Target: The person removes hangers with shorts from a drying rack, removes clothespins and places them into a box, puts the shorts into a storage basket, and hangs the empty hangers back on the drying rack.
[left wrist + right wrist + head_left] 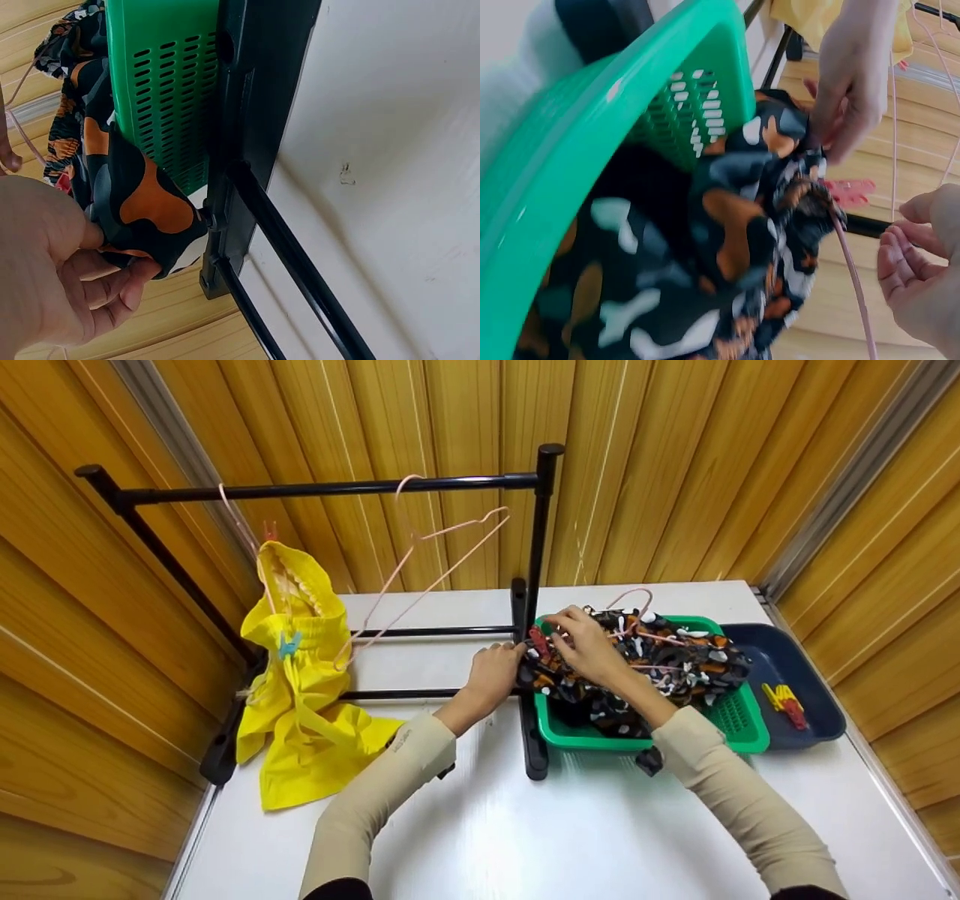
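A black garment (720,656) patterned in orange, white and grey lies bunched in a green basket (592,742). My left hand (495,671) pinches its edge beside the rack post; in the left wrist view the fingers (124,289) curl round the cloth. A red clothespin (851,192) grips the gathered waistband close to that hand. My right hand (589,645) hovers over the garment near the clothespin, holding nothing; the right wrist view shows a gap between its fingertips (892,259) and the pin. A pink hanger (855,277) runs into the waistband.
A black rack (337,489) stands at the left. From it hang yellow trousers (315,720) clipped with a blue clothespin (289,645), and a bare pink hanger (450,574). A dark blue tray (821,690) holding yellow and red clothespins (786,705) sits behind the basket's right side.
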Demonstrator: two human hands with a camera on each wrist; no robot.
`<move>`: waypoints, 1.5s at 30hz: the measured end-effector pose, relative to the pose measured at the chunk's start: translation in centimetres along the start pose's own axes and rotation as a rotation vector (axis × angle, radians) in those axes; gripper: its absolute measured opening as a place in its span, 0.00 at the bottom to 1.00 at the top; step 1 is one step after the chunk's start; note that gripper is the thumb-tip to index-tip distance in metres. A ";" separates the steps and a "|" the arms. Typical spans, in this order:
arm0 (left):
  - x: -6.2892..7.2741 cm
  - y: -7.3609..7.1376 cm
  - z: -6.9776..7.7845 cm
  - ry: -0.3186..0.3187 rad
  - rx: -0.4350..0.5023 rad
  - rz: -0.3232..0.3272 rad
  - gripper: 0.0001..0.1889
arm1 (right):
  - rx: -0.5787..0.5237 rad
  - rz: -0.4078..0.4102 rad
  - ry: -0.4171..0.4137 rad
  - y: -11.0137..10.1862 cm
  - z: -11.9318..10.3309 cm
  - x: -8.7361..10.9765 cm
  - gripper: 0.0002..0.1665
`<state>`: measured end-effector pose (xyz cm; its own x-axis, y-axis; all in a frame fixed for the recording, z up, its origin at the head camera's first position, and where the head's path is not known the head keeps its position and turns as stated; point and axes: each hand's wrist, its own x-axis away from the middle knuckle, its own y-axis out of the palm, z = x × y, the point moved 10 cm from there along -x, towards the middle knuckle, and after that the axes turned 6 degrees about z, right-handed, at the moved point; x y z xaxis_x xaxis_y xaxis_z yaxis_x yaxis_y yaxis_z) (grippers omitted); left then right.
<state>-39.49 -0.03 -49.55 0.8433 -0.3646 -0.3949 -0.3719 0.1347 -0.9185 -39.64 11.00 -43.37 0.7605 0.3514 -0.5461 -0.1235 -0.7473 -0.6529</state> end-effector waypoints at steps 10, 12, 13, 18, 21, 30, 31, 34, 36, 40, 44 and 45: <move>0.3 0.6 0.9 0.031 0.026 0.010 0.08 | -0.058 -0.038 0.040 2.0 1.0 0.9 0.09; 0.2 0.5 0.9 0.037 0.037 0.008 0.08 | -0.073 -0.030 0.033 1.9 1.0 0.8 0.07; 0.1 0.4 0.9 0.038 0.045 0.003 0.09 | -0.080 -0.026 0.027 1.9 0.9 0.7 0.07; -0.1 0.6 0.7 0.030 0.087 -0.035 0.10 | -0.114 -0.003 0.005 1.8 0.7 0.8 0.16; -0.1 0.7 0.5 0.023 0.098 -0.045 0.10 | -0.086 0.025 -0.029 1.7 0.3 1.0 0.18; -0.1 0.3 -0.4 -0.002 0.090 -0.033 0.09 | -0.048 0.126 -0.109 1.3 -0.7 1.5 0.08; -0.1 0.3 -0.4 -0.006 0.092 -0.027 0.09 | -0.053 0.136 -0.107 1.2 -0.7 1.5 0.07; -0.1 0.3 -0.6 -0.016 0.102 -0.023 0.08 | -0.069 0.164 -0.091 1.0 -0.6 1.6 0.06; -0.1 0.4 -0.6 -0.022 0.104 -0.028 0.08 | -0.078 0.189 -0.096 0.8 -0.9 1.6 0.06; -0.1 0.3 -0.9 -0.038 0.106 -0.024 0.08 | -0.096 0.244 -0.124 -0.3 -2.4 1.2 0.08; -0.1 0.0 -0.9 -0.029 0.127 -0.003 0.06 | -0.091 0.343 -0.122 -3.7 -4.6 0.6 0.13; -0.1 0.0 -0.9 -0.023 0.133 0.002 0.05 | -0.093 0.387 -0.117 -5.1 -5.0 0.4 0.14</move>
<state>-39.91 -0.80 -49.45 0.8521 -0.3431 -0.3953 -0.3197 0.2569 -0.9121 -35.53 12.10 -37.65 0.5911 0.0927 -0.8013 -0.3236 -0.8827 -0.3408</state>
